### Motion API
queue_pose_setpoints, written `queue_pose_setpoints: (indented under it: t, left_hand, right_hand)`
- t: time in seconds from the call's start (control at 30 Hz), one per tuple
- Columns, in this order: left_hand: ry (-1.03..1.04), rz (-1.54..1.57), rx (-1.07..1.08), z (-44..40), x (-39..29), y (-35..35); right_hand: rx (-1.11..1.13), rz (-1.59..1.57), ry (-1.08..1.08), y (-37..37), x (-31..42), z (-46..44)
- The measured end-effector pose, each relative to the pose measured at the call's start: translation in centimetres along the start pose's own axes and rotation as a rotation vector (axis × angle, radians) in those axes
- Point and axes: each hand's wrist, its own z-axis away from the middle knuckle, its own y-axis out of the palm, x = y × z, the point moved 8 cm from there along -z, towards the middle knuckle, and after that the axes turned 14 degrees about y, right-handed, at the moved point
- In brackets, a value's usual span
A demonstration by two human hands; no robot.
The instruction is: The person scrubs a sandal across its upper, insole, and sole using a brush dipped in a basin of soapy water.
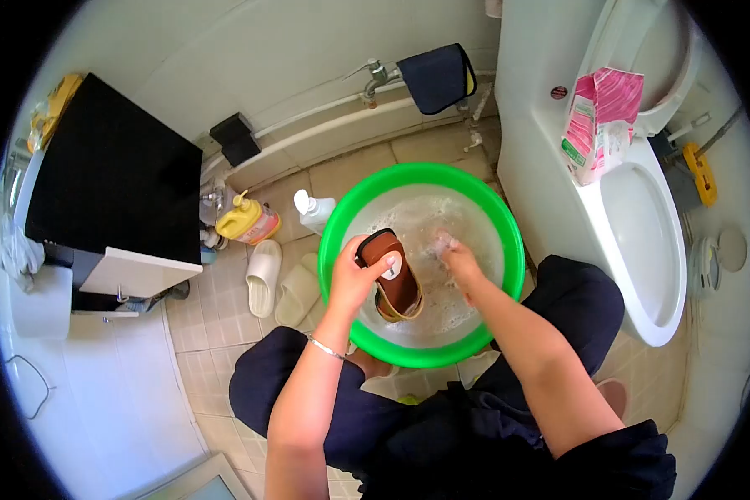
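Observation:
A green-rimmed basin (508, 208) of cloudy, sudsy water stands on the floor between my knees. My left hand (354, 279) is closed on a brown slipper (400, 292) with a dark edge and a round white mark, its thumb pressing on the inner sole. The slipper is held tilted over the left part of the basin. My right hand (457, 257) is at the water toward the right of the basin, apart from the slipper. Foam and blur cover its fingers, so whether they hold anything is hidden.
Left of the basin are a white pump bottle (314, 210), a yellow jug (248, 219) and pale slippers (263, 277). A black-topped cabinet (117, 175) stands farther left. At right is a white toilet (642, 242) with a pink package (600, 125) on it. A dark cloth (436, 79) hangs by the tap.

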Motion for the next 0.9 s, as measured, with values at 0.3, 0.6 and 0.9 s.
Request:
queue_pose_setpoints:
  t: [0.3,0.6,0.9]
  left_hand:
    - [-0.022,-0.064,0.011,-0.4,-0.4,0.5]
    - [-0.013,0.051,-0.015,-0.2,0.7,2.4]
    - [-0.098,0.026,0.013,0.0,0.9,2.7]
  right_hand:
    - [0.527,0.651,-0.910,1.0,22.2,10.9]
    - [0.575,0.958,-0.871,1.1,22.1,10.4]
    - [0.601,0.917,-1.007,0.9,22.2,11.0]
